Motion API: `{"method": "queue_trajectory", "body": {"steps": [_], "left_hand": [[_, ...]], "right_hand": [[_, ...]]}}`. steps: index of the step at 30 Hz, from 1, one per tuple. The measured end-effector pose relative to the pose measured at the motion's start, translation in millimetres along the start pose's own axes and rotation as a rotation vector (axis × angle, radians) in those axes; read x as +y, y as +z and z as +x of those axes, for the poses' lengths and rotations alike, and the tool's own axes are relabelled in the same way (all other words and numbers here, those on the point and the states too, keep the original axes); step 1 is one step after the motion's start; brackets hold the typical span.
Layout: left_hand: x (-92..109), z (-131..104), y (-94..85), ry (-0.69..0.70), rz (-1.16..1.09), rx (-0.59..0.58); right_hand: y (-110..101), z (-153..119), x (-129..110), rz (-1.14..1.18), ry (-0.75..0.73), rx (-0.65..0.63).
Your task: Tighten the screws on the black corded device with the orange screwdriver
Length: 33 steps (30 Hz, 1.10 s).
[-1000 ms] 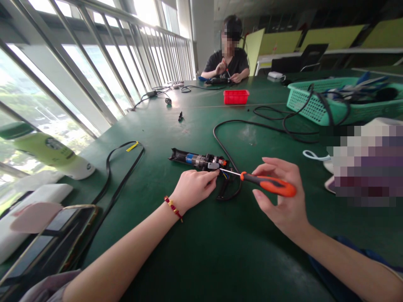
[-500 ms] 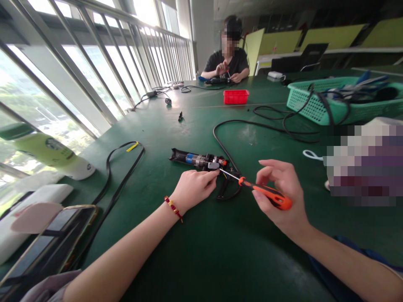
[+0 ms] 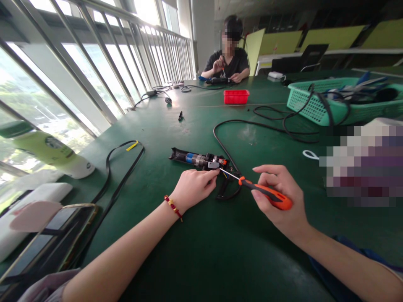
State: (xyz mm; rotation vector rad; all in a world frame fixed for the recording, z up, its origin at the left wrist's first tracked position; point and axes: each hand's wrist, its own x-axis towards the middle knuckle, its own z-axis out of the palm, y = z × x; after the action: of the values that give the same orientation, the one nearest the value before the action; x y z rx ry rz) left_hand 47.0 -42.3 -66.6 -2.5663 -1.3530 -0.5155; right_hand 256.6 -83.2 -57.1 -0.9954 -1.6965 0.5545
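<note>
A black power tool with its inside exposed (image 3: pixel 197 159) lies on the green table (image 3: pixel 189 247), showing a blue band, a metal cylinder and orange parts. At its right end my left hand (image 3: pixel 197 187) has its fingertips closed on a part of it, beside the screwdriver tip. My right hand (image 3: pixel 281 199) holds an orange and black screwdriver (image 3: pixel 267 193) between thumb and fingers, the shaft pointing left into the tool. Thin coloured wires and a black cable run from the tool's right end.
A red bin (image 3: pixel 236 97) and a green basket (image 3: pixel 346 100) stand further back. At left are a bottle (image 3: pixel 47 149), a phone (image 3: pixel 47 243) and a black strap (image 3: pixel 110 195). Across the table a person (image 3: pixel 226 58) handles another tool.
The fingers of my right hand have shifted slightly on the screwdriver, the index finger reaching further left. Across the table, the person's raised hand has moved a little up and left.
</note>
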Motion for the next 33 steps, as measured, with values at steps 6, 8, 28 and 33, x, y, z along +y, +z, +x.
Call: {"method": "queue_trajectory", "body": {"steps": [6,8,28,33], "left_hand": [[0.3,0.1,-1.2,-0.006,0.006,-0.019],[0.8,0.4,-1.8,-0.007,0.002,-0.021],[0.4,0.3,-0.8,-0.014,-0.012,-0.016],[0.3,0.1,-0.4,-0.020,-0.001,-0.020]], "right_hand": [[1.4,-0.9,1.9,-0.006,-0.050,0.090],[2.0,0.7,4.3,0.034,-0.098,0.137],[-0.4,-1.4,0.2,0.035,0.041,-0.023],[1.6,-0.2,0.7,0.031,-0.077,0.087]]}}
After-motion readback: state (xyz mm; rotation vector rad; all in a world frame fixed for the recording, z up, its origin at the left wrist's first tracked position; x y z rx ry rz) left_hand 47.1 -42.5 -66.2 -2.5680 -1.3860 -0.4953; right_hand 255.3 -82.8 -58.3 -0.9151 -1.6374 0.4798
